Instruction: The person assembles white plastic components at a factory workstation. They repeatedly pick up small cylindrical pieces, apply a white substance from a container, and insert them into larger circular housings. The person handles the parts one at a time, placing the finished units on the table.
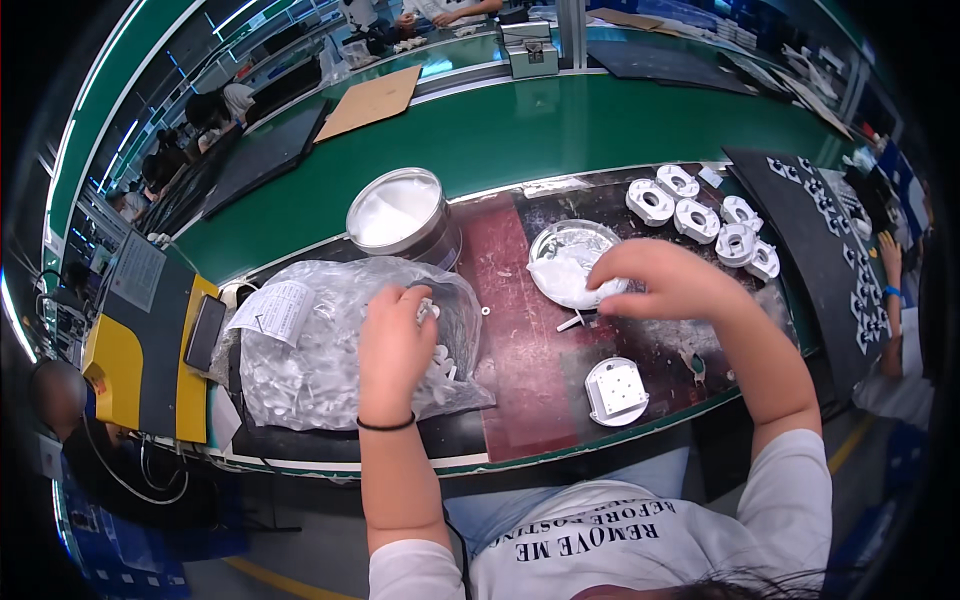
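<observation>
Left hand (395, 340) pinches a small white plastic part (428, 310) above the open bag (310, 360); right hand (660, 280) has fingertips curled, dipping into the white paste dish (572, 262).

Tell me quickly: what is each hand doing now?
Left hand: closed on a small white part, over the plastic bag.
Right hand: fingers curled at the shallow dish; grip cannot be told.

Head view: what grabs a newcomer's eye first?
The left hand reaching into a clear plastic bag of small white parts, left of centre on the bench. The right hand is at a shallow dish of white paste, with a large open tin of white paste behind. A cluster of white round housings sits at the right.
</observation>
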The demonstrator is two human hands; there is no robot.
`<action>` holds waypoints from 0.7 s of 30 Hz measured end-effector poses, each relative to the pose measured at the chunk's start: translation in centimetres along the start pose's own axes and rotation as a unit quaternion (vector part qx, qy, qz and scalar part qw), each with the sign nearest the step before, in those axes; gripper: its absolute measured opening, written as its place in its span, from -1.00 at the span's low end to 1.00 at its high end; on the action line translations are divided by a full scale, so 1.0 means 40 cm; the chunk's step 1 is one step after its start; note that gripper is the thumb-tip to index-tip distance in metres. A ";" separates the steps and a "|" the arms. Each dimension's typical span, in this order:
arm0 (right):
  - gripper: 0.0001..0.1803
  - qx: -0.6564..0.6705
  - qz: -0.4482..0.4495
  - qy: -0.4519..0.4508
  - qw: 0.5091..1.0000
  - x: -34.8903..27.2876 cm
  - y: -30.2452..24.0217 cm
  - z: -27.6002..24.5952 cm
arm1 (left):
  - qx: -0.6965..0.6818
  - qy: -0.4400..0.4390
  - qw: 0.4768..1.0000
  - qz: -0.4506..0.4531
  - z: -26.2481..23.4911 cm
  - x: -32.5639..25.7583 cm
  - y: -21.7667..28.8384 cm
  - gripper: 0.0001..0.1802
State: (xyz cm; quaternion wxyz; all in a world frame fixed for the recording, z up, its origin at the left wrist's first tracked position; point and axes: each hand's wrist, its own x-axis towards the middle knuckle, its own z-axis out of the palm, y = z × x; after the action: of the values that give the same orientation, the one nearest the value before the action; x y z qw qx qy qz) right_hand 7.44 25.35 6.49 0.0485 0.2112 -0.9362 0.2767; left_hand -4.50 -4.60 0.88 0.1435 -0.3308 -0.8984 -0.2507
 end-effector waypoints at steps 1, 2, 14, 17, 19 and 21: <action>-0.72 0.017 -0.011 -0.008 1.000 0.003 -0.022 0.004 | 0.025 0.009 1.000 -0.013 0.008 0.003 -0.020 -0.83; -0.73 0.030 -0.036 -0.012 0.999 0.008 -0.034 0.009 | 0.027 -0.029 0.999 -0.025 0.012 0.007 -0.030 -0.83; -0.78 0.070 -0.018 0.028 0.997 -0.006 -0.057 0.022 | -0.082 0.061 0.991 -0.089 -0.014 0.016 0.072 -0.91; -0.76 0.079 0.013 0.030 0.996 -0.004 -0.064 0.043 | -0.154 0.181 0.968 0.081 0.014 -0.003 0.156 -0.90; -0.74 0.058 0.017 0.036 0.998 0.009 -0.079 0.074 | -0.182 0.184 0.939 0.226 0.048 -0.021 0.195 -0.83; -0.73 0.082 0.030 0.038 0.995 0.015 -0.092 0.097 | -0.189 0.187 0.927 0.265 0.065 -0.031 0.219 -0.79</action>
State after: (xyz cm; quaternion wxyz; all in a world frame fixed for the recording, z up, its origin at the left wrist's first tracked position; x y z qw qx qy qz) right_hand 8.55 20.25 5.16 0.0583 0.1761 -0.9137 0.3616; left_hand 2.03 1.91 1.32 0.3054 -0.5247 -0.6708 -0.4260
